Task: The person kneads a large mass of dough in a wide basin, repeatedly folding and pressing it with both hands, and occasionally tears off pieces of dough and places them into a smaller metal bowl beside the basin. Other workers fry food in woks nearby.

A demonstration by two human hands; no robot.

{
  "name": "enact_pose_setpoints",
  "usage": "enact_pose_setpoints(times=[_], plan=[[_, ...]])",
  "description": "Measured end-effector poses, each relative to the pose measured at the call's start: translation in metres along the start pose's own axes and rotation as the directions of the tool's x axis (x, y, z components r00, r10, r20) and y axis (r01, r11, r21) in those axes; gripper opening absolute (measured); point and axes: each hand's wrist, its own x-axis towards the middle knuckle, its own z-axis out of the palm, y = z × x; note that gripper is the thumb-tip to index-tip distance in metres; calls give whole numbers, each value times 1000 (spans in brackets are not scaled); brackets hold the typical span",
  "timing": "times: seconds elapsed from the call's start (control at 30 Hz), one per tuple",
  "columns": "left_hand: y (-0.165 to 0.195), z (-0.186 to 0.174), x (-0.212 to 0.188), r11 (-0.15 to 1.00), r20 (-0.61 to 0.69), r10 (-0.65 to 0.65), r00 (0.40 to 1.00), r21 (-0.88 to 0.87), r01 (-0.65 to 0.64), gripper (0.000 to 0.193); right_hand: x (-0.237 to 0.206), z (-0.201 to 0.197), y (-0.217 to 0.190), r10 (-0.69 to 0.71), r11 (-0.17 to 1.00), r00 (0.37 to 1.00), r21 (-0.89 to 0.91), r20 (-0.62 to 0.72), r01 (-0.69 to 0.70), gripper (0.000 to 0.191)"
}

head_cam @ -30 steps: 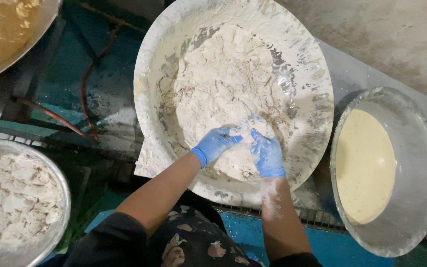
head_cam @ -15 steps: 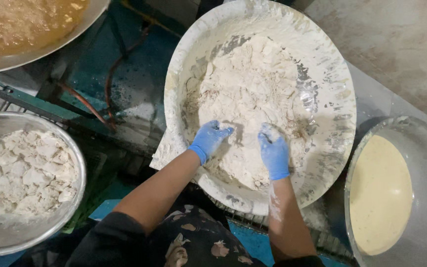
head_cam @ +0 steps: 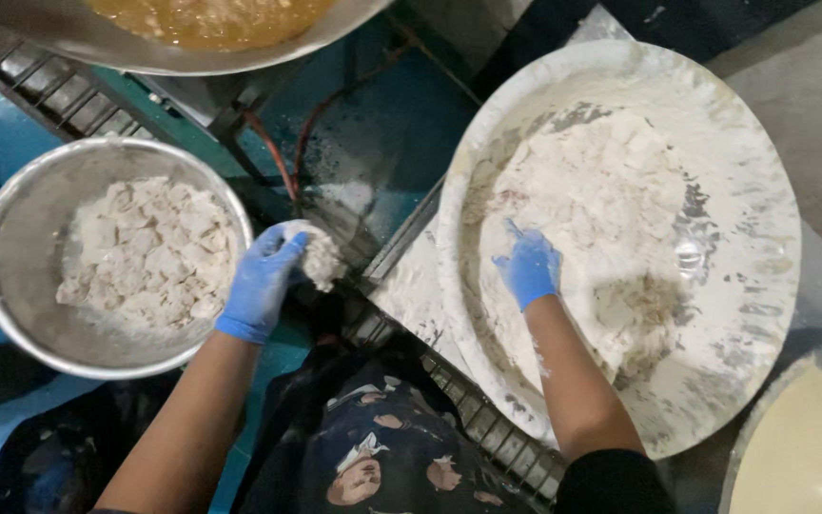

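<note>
Head camera looks straight down on a row of vessels, and farthest left sits a round steel bowl (head_cam: 26, 228) heaped with pale, floured chunks (head_cam: 149, 252) that fill most of its floor. Above it, at the top edge, the rim of a wide metal pan (head_cam: 78, 43) shows, holding a brownish-yellow liquid (head_cam: 211, 14). Just right of the steel bowl's rim, the left hand (head_cam: 264, 276), in a blue glove, is closed around a floured lump (head_cam: 319, 257); the thumb and fingers wrap the lump from the left, and it is held in the air over the gap between the bowl and the metal grating (head_cam: 378, 328), near the bowl but not over it. The bare left forearm runs down and left from the wrist. Further right a very large white, flour-smeared basin (head_cam: 753, 190) holds a broad mound of flour and coated pieces (head_cam: 601, 190), with bare metal showing through on its right side. The right hand (head_cam: 528, 266), also in a blue glove, rests on the near left part of that mound, fingers loosely curled with one pointing up-left, gripping nothing that can be seen; its forearm is dusted with flour. At the bottom right corner, a metal bowl (head_cam: 749, 438) holds a smooth cream-coloured batter (head_cam: 806, 447).
</note>
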Motion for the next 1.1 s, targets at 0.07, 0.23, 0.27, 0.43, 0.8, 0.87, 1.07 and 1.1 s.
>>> enact_pose_setpoints(times=[0.07,0.23,0.27,0.43,0.8,0.87,1.07,1.1], plan=[[-21,-61,8,998,-212,-12,977,66,26,28,3,6,-3,15,995,1000,-100,-8,-16,70],[-75,-203,26,906,-596,127,793,395,152,53,19,37,-10,-107,915,976,-403,-191,22,62],[-83,-223,25,788,-609,260,750,583,200,62,22,43,-12,-142,902,965,-430,-220,35,62],[-105,-259,2,837,-654,-161,739,306,453,56,39,43,-20,-166,868,971,-492,-172,62,63],[-129,-193,13,891,-423,-411,807,-1,454,38,25,18,-9,-175,979,891,25,-419,204,44],[-131,-185,23,910,-391,-371,842,28,414,37,20,12,-11,-319,946,741,-156,-591,283,41],[-134,-163,44,952,-332,-277,902,32,305,29,-11,-20,60,-171,985,926,-76,-336,155,11],[-135,-159,46,956,-318,-270,909,22,292,29,-18,-21,79,-268,958,886,-203,-379,204,14]])
